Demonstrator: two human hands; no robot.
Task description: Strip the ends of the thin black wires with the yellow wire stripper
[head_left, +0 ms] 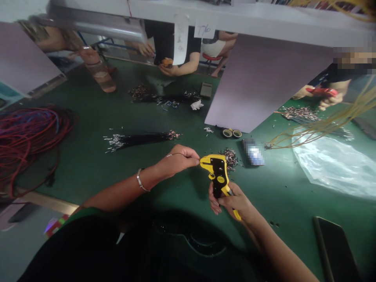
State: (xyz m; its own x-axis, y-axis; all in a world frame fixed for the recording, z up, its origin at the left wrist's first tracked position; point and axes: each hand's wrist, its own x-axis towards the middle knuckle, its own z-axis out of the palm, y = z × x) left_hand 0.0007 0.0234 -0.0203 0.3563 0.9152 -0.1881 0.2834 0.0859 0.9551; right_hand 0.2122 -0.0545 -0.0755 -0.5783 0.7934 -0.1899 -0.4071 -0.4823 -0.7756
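Yellow wire stripper [219,176], centre of the frame: handle gripped firmly in the right hand [235,201], nose touching the left hand [179,161], whose fingers are pinched closed on a thin wire [175,154]. Just beyond the nose lies a heap of small metal terminals [230,158]. Also on the green bench mat [88,168]: black wire bundle [141,138] with metal ends, upper centre; red and blue wire coil [26,137], far left; two tape rolls [232,133]; clear plastic bag [335,164], right; phone [335,250], lower right; and, upper right, a co-worker's hand [331,102] holding a red-handled tool [321,91].
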